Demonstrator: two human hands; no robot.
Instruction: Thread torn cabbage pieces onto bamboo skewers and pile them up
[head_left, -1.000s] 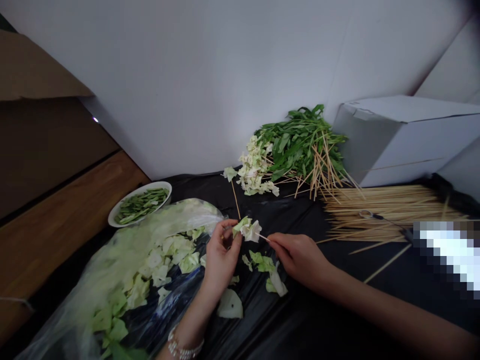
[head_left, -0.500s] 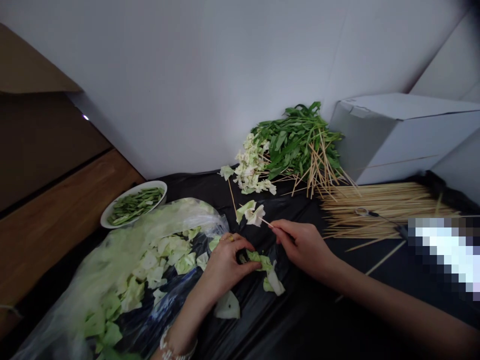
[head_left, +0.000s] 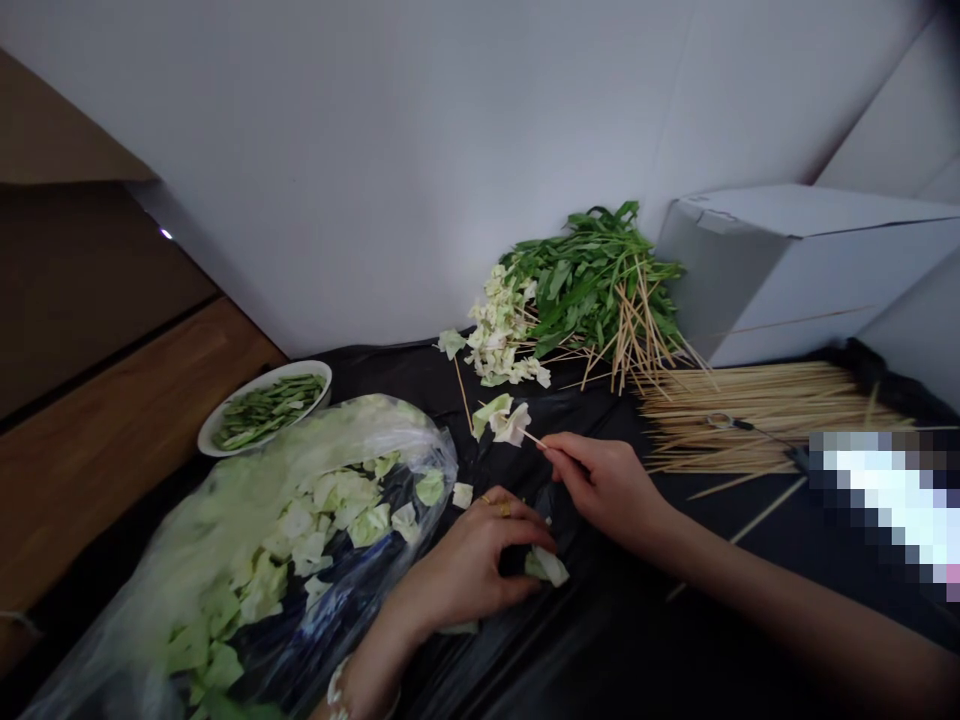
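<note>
Over black plastic (head_left: 615, 640), the right grip (head_left: 604, 482) pinches a skewer (head_left: 532, 437), the left grip (head_left: 484, 560) parted at loose cabbage (head_left: 553, 568)

The thin, straight, light-wood skewer (head_left: 532, 438) is held slanted in the right hand (head_left: 606, 485), its loaded end directed away and leftward. That end carries folded, pale-green and white cabbage leaf pieces (head_left: 512, 424). A loose, elongated green-and-white cabbage piece (head_left: 553, 567) lies on the black plastic sheet (head_left: 615, 640), just beside the left hand (head_left: 480, 560).
</note>
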